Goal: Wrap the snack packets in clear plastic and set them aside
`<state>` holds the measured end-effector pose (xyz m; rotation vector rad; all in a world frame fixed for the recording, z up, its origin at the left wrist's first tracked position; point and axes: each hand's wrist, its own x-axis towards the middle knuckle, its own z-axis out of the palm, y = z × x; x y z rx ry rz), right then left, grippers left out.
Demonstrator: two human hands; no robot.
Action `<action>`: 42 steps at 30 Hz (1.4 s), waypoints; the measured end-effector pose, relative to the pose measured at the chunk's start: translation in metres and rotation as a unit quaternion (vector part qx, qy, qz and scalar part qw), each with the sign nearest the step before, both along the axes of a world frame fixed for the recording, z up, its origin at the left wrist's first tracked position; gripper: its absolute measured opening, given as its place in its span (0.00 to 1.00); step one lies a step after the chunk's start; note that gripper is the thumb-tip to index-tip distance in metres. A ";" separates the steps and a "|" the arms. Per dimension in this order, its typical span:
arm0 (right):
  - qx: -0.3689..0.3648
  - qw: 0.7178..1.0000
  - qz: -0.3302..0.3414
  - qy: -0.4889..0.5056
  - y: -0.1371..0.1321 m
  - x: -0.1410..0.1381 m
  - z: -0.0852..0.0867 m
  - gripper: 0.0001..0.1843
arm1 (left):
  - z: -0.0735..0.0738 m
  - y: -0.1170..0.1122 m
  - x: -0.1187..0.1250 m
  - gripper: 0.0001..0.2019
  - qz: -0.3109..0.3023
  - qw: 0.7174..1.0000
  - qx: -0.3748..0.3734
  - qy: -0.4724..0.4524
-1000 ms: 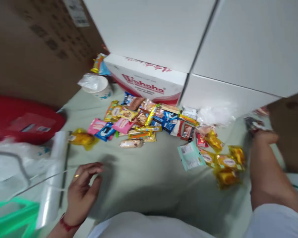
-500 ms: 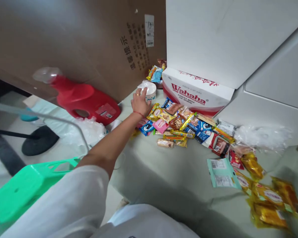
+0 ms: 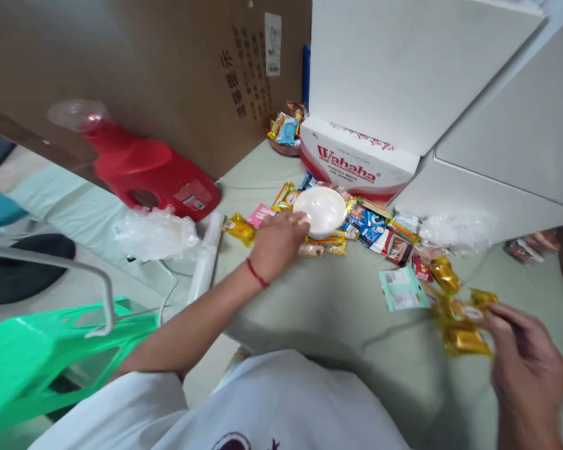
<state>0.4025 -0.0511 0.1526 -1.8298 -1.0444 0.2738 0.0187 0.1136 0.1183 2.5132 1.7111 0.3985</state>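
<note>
My left hand, with a red cord at the wrist, is closed on the rim of a white bowl. The bowl hangs over a heap of wrapped snacks, hiding part of it. On the right, my right hand is blurred, its thumb and fingers pinching the edge of a gold-wrapped snack packet. More gold packets lie just beside its fingertips. Left of them rests a pale green packet, flat on the table.
A Wahaha water carton stands behind the snacks, beside a small bowl of snacks. To the left are a red detergent bottle, crumpled clear plastic, a white roll and a green plastic basket.
My left hand has brought the bowl from the back, near the carton, rightward and closer over the snacks. My right hand has come into view at the gold packets. The view has shifted.
</note>
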 end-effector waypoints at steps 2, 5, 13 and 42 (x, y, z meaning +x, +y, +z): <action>0.061 0.967 0.213 -0.126 0.014 -0.034 0.001 0.14 | 0.004 -0.056 0.026 0.10 -0.103 0.994 -0.038 0.027; -0.045 0.840 0.488 -0.233 0.035 -0.086 -0.002 0.15 | -0.002 -0.116 0.051 0.10 -0.233 0.966 -0.105 0.045; -0.368 0.684 0.513 -0.366 0.052 -0.150 -0.033 0.19 | -0.050 -0.145 0.049 0.13 -0.248 0.954 -0.152 -0.074; -0.340 0.903 -0.006 -0.261 0.252 0.084 -0.037 0.21 | -0.058 -0.124 0.046 0.10 -0.250 0.933 -0.173 -0.193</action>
